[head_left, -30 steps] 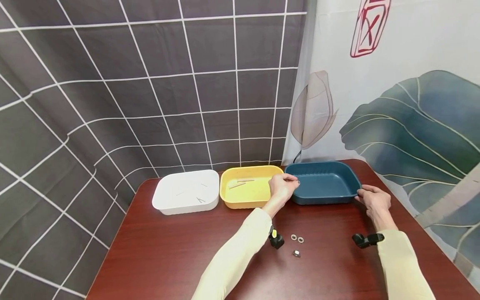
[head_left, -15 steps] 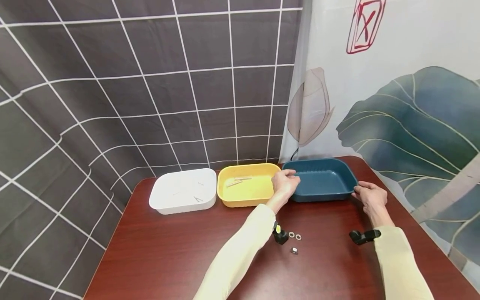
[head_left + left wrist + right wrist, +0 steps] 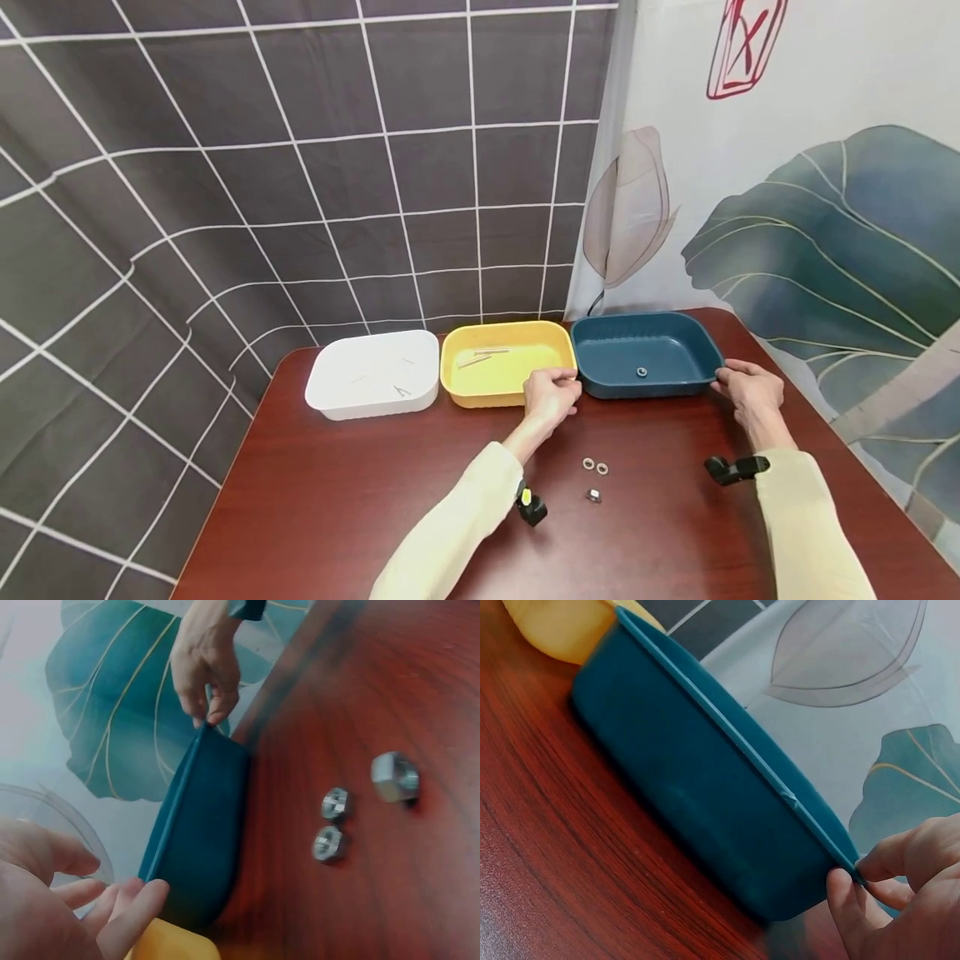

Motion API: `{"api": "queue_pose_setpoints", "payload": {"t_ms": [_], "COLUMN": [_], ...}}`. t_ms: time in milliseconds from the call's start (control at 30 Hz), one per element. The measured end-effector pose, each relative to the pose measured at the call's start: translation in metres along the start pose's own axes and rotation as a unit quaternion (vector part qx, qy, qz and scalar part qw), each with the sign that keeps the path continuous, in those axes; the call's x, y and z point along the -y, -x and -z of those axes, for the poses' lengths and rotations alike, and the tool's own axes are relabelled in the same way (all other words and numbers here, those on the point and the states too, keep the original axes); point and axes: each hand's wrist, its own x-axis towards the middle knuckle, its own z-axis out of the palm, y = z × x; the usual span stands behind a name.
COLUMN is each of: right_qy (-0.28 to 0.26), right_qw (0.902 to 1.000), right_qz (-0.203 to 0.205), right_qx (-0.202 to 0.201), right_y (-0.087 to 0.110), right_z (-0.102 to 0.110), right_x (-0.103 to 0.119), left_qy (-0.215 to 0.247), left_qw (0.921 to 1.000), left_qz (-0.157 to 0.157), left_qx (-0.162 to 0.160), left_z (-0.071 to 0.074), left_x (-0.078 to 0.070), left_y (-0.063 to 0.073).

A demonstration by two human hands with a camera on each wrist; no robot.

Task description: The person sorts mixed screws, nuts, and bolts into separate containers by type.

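Observation:
My right hand [image 3: 752,392] pinches the rim of a blue plastic bin [image 3: 675,765] at its front right corner, thumb and fingers on either side of the edge. One metal nut [image 3: 641,372] lies inside this bin. My left hand [image 3: 551,397] is by the front right corner of a yellow bin [image 3: 461,398], and its fingers are loosely bent with nothing between them in the left wrist view. On the table in front of the blue bin lie two hex nuts [image 3: 335,803] side by side. A larger hex metal piece [image 3: 395,778] sits close to them.
Several thin metal rods [image 3: 491,351] rest in the yellow bin. To its left stands a white bin [image 3: 322,408] with a few small thin metal pieces inside. All three bins line the back of the dark red table [image 3: 337,500], before a cloth backdrop.
My left hand has drawn back left and toward me from the blue bin's left rim. A nut now shows in that bin. The right hand keeps its grip on the rim.

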Motion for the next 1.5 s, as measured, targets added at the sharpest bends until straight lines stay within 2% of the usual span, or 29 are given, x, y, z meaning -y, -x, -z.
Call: {"api": "queue_pose_setpoints", "payload": {"t_ms": [267, 533, 700, 800, 933, 1100, 1300, 1500], "right_qy": [-0.019, -0.018, -0.018, -0.020, -0.026, -0.027, -0.031, -0.020], "right_qw": [0.9998, 0.9997, 0.9998, 0.9997, 0.9995, 0.9994, 0.9990, 0.9996], "right_qz": [-0.004, -0.012, -0.010, -0.011, -0.015, -0.020, -0.021, -0.011], "right_qx": [-0.004, -0.008, -0.007, -0.005, -0.007, -0.013, -0.026, -0.015], "right_y": [-0.001, -0.001, 0.003, 0.004, 0.003, -0.003, -0.013, -0.005], "right_z": [0.000, 0.001, 0.001, 0.000, 0.001, 0.001, 0.002, -0.001], "right_x": [0.001, -0.001, 0.001, 0.002, 0.002, -0.003, -0.007, -0.003], "left_qy": [-0.063, -0.161, -0.165, -0.162, -0.177, -0.199, -0.214, -0.236], "left_qw": [0.9968, 0.9835, 0.9805, 0.9791, 0.9730, 0.9672, 0.9600, 0.9511], "left_qz": [-0.031, -0.077, -0.102, -0.118, -0.143, -0.153, -0.178, -0.198], "left_qx": [0.037, 0.030, 0.033, 0.036, 0.036, 0.037, 0.026, 0.027], "left_z": [0.008, 0.018, 0.017, 0.015, 0.013, 0.009, 0.003, 0.000], "left_x": [0.023, 0.054, 0.066, 0.068, 0.070, 0.074, 0.078, 0.078], "left_y": [0.034, 0.064, 0.079, 0.085, 0.093, 0.102, 0.107, 0.109]}}
